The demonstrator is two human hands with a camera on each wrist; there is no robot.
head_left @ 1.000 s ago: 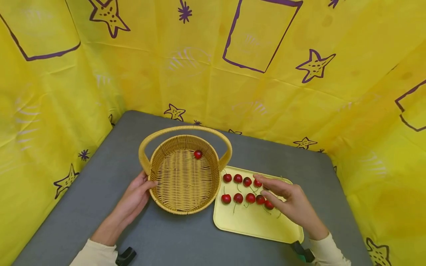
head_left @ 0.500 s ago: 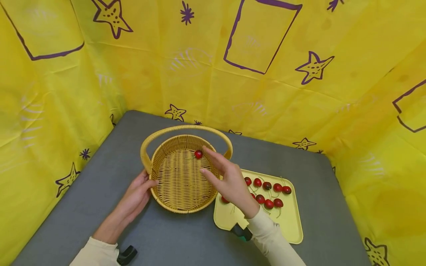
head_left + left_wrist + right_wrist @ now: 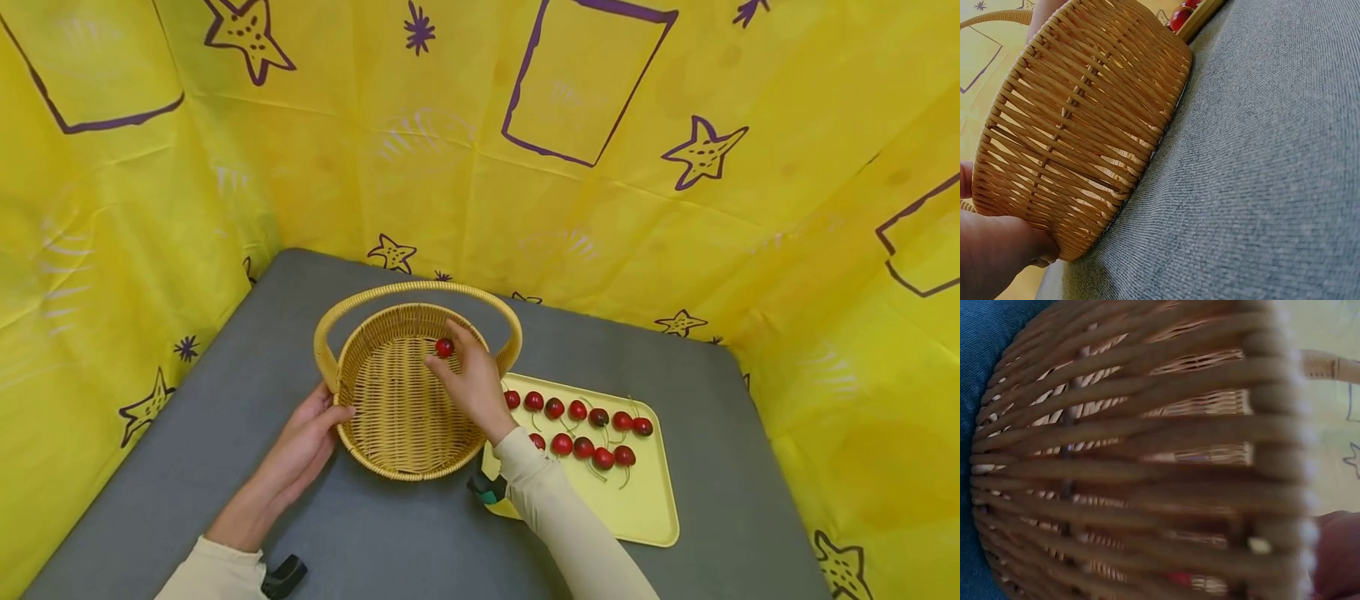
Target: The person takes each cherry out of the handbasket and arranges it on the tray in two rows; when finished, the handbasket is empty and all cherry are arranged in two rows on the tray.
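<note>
A round wicker basket with a tall arched handle stands on the grey cloth. My left hand grips its left side, thumb over the rim and fingers outside. One red cherry lies inside, near the far right wall. My right hand reaches over the right rim, thumb and forefinger apart on either side of that cherry; contact cannot be made out. In the right wrist view the basket's woven wall hides most of the hand. The left wrist view shows the left thumb against the basket.
Right of the basket, a pale yellow tray bears two rows of several stemmed cherries, partly covered by the right forearm. Grey cloth covers the table. Yellow curtains with purple drawings enclose the back and sides.
My right hand has moved left from above the tray's cherries into the basket, closing in around the cherry there. The left hand and the basket have stayed in place.
</note>
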